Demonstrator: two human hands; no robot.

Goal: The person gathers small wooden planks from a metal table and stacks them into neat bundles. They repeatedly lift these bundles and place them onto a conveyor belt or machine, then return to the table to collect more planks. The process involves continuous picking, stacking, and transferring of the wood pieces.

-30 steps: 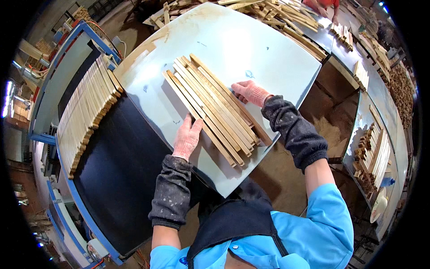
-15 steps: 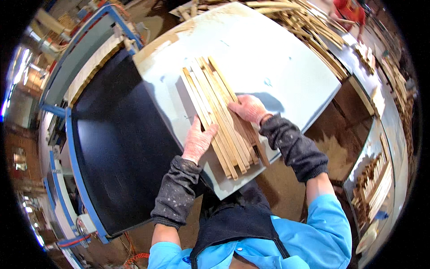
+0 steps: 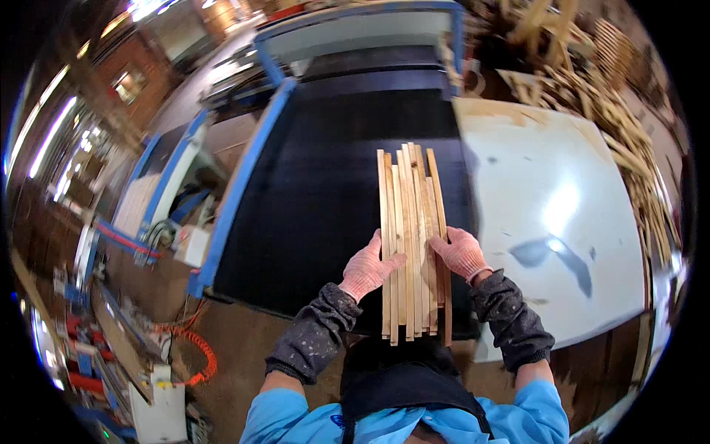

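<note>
A bundle of several long, thin wooden strips (image 3: pixel 413 244) lies side by side between my hands, over the near right part of a black conveyor belt (image 3: pixel 325 200). The strips' ends are uneven. My left hand (image 3: pixel 370 266), in a pinkish knit glove, presses the left side with its thumb across the top. On the right side my right hand (image 3: pixel 461 254), gloved alike, grips the outermost strips with its thumb on top. The fingertips under the bundle are hidden. Whether the strips rest on the belt or hang just above it I cannot tell.
A white-topped table (image 3: pixel 555 192) adjoins the belt on the right. Behind it lies a heap of scrap wood (image 3: pixel 629 155). The machine's blue frame (image 3: pixel 248 192) borders the belt, with a crossbar at the far end. A coiled orange hose (image 3: pixel 203 355) lies at lower left.
My view and body have turned left. Both hands have carried the wooden strips from the white table to over the black belt, the strips now pointing straight away from me.
</note>
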